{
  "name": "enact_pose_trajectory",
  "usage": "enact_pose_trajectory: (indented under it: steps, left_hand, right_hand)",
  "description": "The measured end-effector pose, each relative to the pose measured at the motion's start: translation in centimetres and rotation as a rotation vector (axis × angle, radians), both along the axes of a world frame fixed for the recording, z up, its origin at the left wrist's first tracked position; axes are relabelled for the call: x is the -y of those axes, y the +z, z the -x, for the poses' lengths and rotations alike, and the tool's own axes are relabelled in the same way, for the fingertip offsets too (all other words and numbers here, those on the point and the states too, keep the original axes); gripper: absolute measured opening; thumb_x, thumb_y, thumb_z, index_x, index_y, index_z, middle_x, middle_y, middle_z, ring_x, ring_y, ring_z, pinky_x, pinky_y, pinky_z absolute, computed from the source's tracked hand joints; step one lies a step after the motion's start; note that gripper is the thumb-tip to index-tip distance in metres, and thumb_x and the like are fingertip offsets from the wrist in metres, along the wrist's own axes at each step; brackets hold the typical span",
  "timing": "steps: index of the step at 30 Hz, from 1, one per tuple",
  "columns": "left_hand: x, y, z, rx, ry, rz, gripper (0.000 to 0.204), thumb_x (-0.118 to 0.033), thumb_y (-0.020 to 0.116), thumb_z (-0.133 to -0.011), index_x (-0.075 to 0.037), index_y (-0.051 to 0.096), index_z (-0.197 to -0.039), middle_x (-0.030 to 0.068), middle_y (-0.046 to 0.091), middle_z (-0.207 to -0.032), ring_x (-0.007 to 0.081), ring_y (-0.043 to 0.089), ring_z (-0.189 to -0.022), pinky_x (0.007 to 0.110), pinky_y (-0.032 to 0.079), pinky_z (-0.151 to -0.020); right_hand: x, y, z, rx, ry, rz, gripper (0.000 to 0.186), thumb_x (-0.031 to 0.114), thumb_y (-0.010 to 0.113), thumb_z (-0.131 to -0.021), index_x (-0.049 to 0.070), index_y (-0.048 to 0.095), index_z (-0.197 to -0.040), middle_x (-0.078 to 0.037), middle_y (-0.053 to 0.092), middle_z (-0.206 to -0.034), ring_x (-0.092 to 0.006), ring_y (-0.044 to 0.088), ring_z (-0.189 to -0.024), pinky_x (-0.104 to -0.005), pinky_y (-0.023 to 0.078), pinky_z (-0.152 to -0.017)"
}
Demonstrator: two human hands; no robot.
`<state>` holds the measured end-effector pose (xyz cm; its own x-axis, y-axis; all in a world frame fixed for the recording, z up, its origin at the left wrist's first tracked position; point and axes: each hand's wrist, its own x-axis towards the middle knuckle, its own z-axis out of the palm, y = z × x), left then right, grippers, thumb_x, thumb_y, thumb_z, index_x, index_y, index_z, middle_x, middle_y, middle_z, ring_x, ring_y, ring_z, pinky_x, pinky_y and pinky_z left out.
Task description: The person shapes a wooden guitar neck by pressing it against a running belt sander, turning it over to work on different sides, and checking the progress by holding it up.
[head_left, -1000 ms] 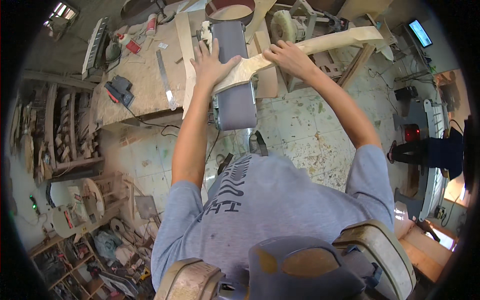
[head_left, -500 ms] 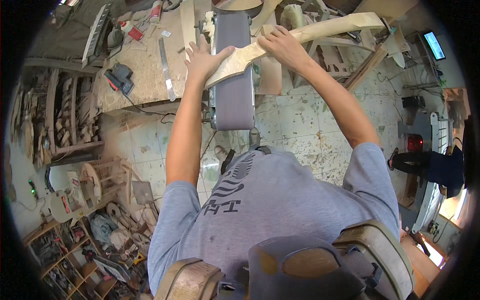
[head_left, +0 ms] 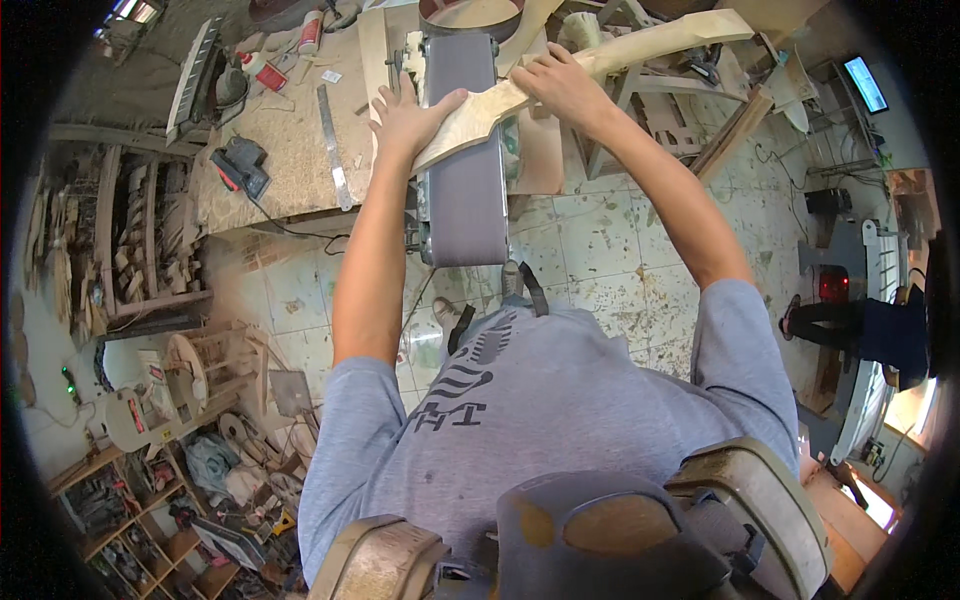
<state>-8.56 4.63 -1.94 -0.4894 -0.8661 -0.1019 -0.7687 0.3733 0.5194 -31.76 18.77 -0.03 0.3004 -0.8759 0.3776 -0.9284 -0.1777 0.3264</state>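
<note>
While the left hand (head_left: 405, 125) lies with its palm on the left end of the wood (head_left: 640, 53), fingers splayed and thumb stretched along it, the right hand (head_left: 560, 92) is closed around its middle. From where I stand, the wood lies slantwise across the grey belt of the sander (head_left: 466, 200), its other end reaching out to the right. Left of that, the tabletop (head_left: 290, 150) carries a ruler (head_left: 332, 145), a corded tool (head_left: 240, 165) and a red-and-white bottle (head_left: 263, 70).
</note>
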Motion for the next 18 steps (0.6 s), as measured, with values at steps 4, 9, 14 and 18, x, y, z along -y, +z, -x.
enact_pose_trajectory:
  steps: [4, 9, 14, 18]
  left_hand:
    - [-0.1, 0.2, -0.9, -0.025, 0.016, -0.054, 0.134, -0.088, 0.061, -0.066, -0.005, 0.015, -0.161, 0.0358, 0.009, -0.162, 0.0497, 0.007, -0.152, 0.059, 0.008, -0.122]
    - [0.6, 0.3, -2.4, -0.003, 0.026, -0.079, 0.135, -0.088, 0.061, -0.065, -0.006, 0.013, -0.161, 0.0354, 0.009, -0.162, 0.0477, 0.007, -0.153, 0.058, 0.007, -0.122]
    - [1.0, 0.2, -2.6, -0.042, 0.038, -0.082, 0.135, -0.087, 0.062, -0.065, -0.006, 0.013, -0.161, 0.0357, 0.011, -0.162, 0.0474, 0.007, -0.153, 0.058, 0.008, -0.122]
    - [0.4, 0.8, -1.4, -0.004, 0.017, -0.051, 0.135, -0.087, 0.062, -0.065, -0.006, 0.013, -0.161, 0.0358, 0.011, -0.161, 0.0486, 0.007, -0.152, 0.059, 0.008, -0.122]
  right_hand:
    - [0.3, -0.1, -0.9, 0.006, -0.009, 0.006, 0.016, 0.012, 0.059, -0.088, 0.01, 0.057, -0.104, -0.005, 0.069, -0.09, -0.026, 0.069, -0.096, -0.0458, 0.04, -0.108]
    - [0.9, -0.2, -2.1, 0.053, 0.012, -0.018, 0.012, 0.012, 0.058, -0.089, 0.011, 0.056, -0.101, -0.007, 0.069, -0.085, -0.0263, 0.069, -0.092, -0.047, 0.041, -0.107]
    - [1.0, -0.3, -2.7, 0.018, -0.021, -0.012, 0.013, 0.011, 0.059, -0.089, 0.01, 0.056, -0.102, -0.007, 0.07, -0.087, -0.0265, 0.069, -0.094, -0.0474, 0.04, -0.108]
    - [0.5, -0.3, -1.7, -0.007, -0.011, 0.033, 0.017, 0.011, 0.058, -0.09, 0.01, 0.058, -0.106, -0.007, 0.07, -0.092, -0.0267, 0.069, -0.096, -0.0482, 0.041, -0.108]
